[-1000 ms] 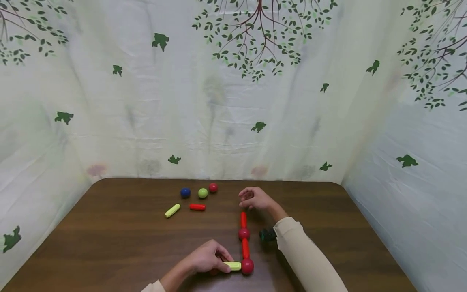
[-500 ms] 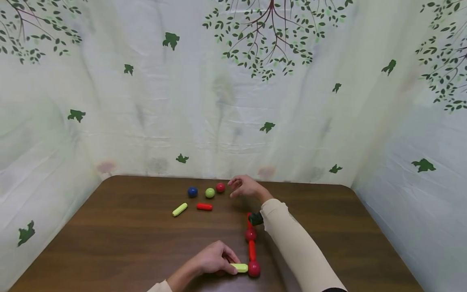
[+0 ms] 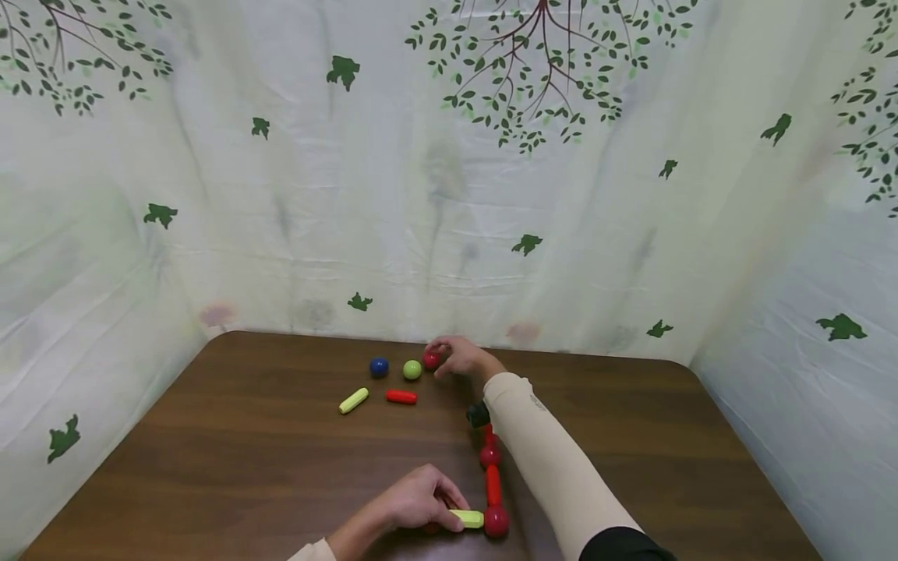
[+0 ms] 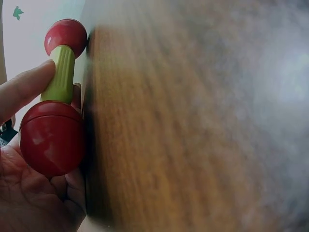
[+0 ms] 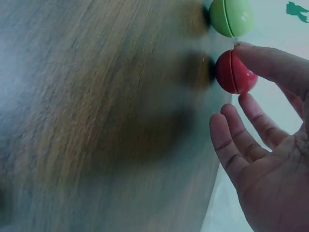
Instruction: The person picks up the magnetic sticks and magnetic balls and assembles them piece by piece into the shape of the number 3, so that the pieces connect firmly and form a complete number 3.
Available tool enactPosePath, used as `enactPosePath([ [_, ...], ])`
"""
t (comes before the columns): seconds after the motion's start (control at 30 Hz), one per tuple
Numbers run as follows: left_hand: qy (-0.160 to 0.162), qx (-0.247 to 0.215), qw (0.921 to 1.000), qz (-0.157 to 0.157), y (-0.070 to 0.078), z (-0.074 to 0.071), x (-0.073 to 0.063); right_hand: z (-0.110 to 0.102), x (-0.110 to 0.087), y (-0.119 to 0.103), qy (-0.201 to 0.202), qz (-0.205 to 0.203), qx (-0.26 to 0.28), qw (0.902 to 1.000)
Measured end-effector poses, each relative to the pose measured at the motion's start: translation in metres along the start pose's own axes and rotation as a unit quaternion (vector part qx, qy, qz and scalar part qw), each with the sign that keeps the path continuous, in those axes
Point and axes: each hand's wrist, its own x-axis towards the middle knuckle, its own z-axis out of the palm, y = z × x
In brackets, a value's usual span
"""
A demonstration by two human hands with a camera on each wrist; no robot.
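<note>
My left hand (image 3: 429, 499) pinches a ribbed yellow-green rod (image 3: 468, 518), thumb laid along it in the left wrist view. One end of that rod meets a red ball (image 3: 496, 521); a nearer red ball (image 4: 52, 137) caps its other end, above the palm. From the corner ball a red rod (image 3: 494, 485) runs away to another red ball (image 3: 489, 456) and a second red rod, partly hidden by the right sleeve. At the back of the table my right hand (image 3: 459, 358) spreads thumb and fingers around a loose red ball (image 5: 231, 72), fingertips right at its surface.
Left of the loose red ball sit a green ball (image 3: 411, 369) and a blue ball (image 3: 379, 368). In front lie a loose red rod (image 3: 401, 397) and a yellow-green rod (image 3: 354, 400). A leaf-printed curtain (image 3: 281, 195) rises behind the table (image 3: 231, 436).
My right hand has moved away from the far end of the red rods, leftward and back to the loose red ball. The left hand keeps its hold; the head view has shifted slightly.
</note>
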Motion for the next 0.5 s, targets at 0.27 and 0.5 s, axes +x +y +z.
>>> enactPosePath([
  [0.27,-0.002,0.012,0.9999,-0.009,0.0011,0.0013,0.001,0.0001,0.0035,-0.0005,-0.035,0.041,0.027,0.9982],
  [0.5,0.007,0.016,0.9998,-0.001,0.0,0.0009,0.0003,-0.0037,-0.0005,0.0076,-0.041,0.078,0.067,0.9938],
])
